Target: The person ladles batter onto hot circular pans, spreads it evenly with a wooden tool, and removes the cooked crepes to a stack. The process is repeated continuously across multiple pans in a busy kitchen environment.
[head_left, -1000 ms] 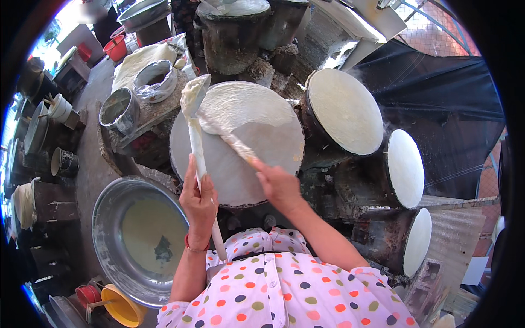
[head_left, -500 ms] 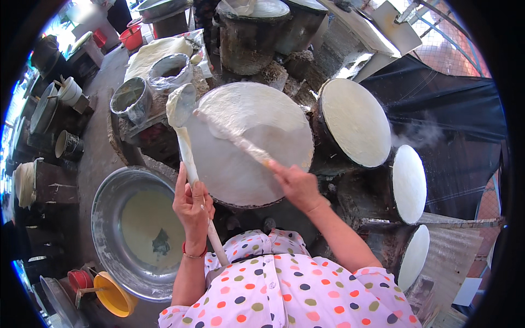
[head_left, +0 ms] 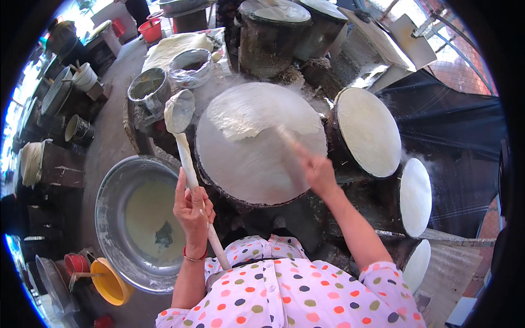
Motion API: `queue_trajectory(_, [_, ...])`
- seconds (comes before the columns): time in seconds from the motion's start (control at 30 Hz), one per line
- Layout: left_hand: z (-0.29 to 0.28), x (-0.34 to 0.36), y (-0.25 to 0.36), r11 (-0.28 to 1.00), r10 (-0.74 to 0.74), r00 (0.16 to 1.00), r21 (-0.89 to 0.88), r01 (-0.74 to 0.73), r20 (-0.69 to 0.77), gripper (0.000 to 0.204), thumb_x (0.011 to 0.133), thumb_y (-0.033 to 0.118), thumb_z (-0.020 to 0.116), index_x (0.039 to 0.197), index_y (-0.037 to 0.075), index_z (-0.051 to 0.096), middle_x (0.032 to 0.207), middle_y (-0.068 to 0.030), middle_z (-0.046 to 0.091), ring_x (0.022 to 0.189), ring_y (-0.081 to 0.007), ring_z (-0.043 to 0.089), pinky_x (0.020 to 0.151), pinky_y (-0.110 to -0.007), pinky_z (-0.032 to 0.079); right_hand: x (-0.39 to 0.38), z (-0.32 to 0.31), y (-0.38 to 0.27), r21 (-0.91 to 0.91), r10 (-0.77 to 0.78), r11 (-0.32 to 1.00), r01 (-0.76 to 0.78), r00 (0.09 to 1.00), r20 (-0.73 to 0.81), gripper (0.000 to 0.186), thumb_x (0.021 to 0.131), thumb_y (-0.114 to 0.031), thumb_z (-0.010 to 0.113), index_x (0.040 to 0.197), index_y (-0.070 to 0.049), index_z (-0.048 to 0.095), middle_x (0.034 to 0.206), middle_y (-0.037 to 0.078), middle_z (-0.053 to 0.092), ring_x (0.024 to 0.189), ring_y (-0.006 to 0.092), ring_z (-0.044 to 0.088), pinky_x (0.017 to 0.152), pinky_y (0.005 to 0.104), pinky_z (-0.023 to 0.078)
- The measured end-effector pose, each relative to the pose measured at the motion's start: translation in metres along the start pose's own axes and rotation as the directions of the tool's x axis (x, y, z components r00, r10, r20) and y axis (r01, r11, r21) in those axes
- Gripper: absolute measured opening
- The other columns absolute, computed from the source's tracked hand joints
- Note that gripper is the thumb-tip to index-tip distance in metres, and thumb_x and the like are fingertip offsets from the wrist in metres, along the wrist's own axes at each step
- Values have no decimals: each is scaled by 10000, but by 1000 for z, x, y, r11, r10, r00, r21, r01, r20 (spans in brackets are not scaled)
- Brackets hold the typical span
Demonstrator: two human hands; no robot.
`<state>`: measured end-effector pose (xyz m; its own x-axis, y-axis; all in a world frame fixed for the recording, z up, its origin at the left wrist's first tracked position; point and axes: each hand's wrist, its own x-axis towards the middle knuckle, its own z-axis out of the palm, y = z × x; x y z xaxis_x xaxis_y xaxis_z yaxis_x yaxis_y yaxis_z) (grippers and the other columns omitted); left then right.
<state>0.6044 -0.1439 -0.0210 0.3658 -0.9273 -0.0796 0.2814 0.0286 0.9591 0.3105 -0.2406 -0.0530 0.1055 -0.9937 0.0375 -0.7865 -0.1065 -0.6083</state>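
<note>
My left hand (head_left: 192,218) is closed around the pale handle of a long ladle (head_left: 180,112), held tilted with its batter-coated bowl upward beside the steaming round cooking surface (head_left: 235,175). A thin white batter layer (head_left: 262,109) covers the far part of that surface; the nearer part looks greyish and smooth. Over its right side, my right hand (head_left: 319,174) grips a batter-coated stick (head_left: 290,142), smeared by motion, so its far end is hard to make out. Left of my left hand stands a wide metal basin (head_left: 112,240) containing pale batter and a dark patch.
Several round covered-looking steamers, such as a white-topped one (head_left: 369,131), stand on the right. At the far left of the cooking surface are a metal pot (head_left: 149,90) and a plastic-lined bucket (head_left: 190,68). A yellow bucket (head_left: 112,281) stands lower left.
My right hand has moved right, swinging the stick from the surface's far left toward its right. The batter edge now lies farther back. The left hand still holds the ladle; the view has shifted slightly.
</note>
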Motion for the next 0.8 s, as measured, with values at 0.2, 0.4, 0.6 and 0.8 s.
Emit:
queue_trajectory(0.2, [14,-24,-4,998,23,990,-55,-31,-138,522,990,138,511,1473,141,313,732,9,470,458,-22,400,354,-168,334,61,8,5,259,-104,965,36,962,253,339,915,-215,550,1238,-128,608,1004,188,670,886,359,647,768,399,510])
queue_trajectory(0.4, [27,-59,-13,996,55,960,-45,-70,-273,502,994,153,502,1465,152,327,763,-11,487,456,-34,414,347,-174,340,25,-21,27,150,-338,938,313,923,183,342,931,-152,555,1266,-109,605,789,65,655,699,72,518,646,242,456])
queue_trajectory(0.6, [56,-90,-22,996,46,931,-57,-71,-361,497,987,153,516,1451,155,337,767,-20,487,452,-38,419,345,-174,347,100,22,30,487,-246,873,19,880,407,328,937,-157,581,1260,-103,608,747,99,615,694,65,510,639,241,454])
queue_trajectory(0.8, [73,-111,-28,996,48,901,-43,-74,-432,501,979,163,535,1443,161,345,747,-8,478,448,-30,403,344,-169,335,44,-42,49,266,-393,914,306,828,400,308,930,-195,572,1229,-142,626,933,198,683,795,290,659,733,342,506])
